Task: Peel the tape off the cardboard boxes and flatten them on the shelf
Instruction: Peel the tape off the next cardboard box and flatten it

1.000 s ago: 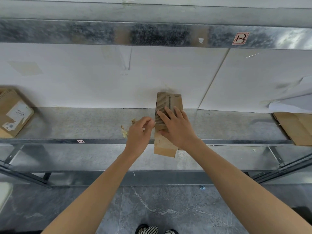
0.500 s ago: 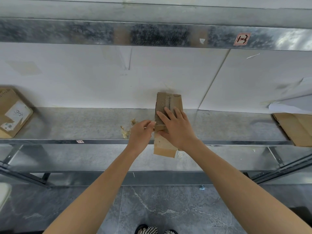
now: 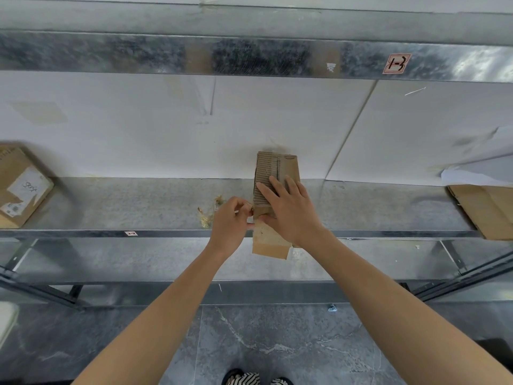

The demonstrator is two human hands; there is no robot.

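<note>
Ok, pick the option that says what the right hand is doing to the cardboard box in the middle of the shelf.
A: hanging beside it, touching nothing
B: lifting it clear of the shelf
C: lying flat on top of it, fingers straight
C: the right hand lies palm-down with straight fingers on the cardboard box, which rests on the shelf, while the left hand pinches at its left edge.

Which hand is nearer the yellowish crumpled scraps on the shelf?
Left. The left hand sits just right of the scraps, fingers curled at the box's side; the right hand presses on the cardboard box farther right.
</note>
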